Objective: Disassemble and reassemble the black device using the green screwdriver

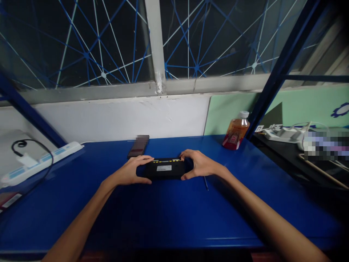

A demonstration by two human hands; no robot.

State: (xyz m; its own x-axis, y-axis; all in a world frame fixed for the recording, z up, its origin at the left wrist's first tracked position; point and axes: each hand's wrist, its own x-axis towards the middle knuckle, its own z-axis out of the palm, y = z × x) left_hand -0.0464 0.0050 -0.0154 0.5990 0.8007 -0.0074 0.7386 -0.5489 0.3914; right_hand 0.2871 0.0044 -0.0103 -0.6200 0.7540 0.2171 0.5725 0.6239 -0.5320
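Observation:
A flat black box-shaped device is near the middle of the blue table, between my two hands. It bears a white label on its upper face and a row of small yellow spots along its far edge; its exact kind I cannot make out. My left hand grips its left end, fingers at the far edge and thumb at the near edge. Curved around the right end is my right hand, also with fingers far and thumb near. A thin pen-like rod lies just beside the right hand.
Behind my left hand lies a dark flat slab, like a phone. A bottle with reddish liquid stands back right. White power strips lie at the left and right. Blue frame posts rise on both sides of the table.

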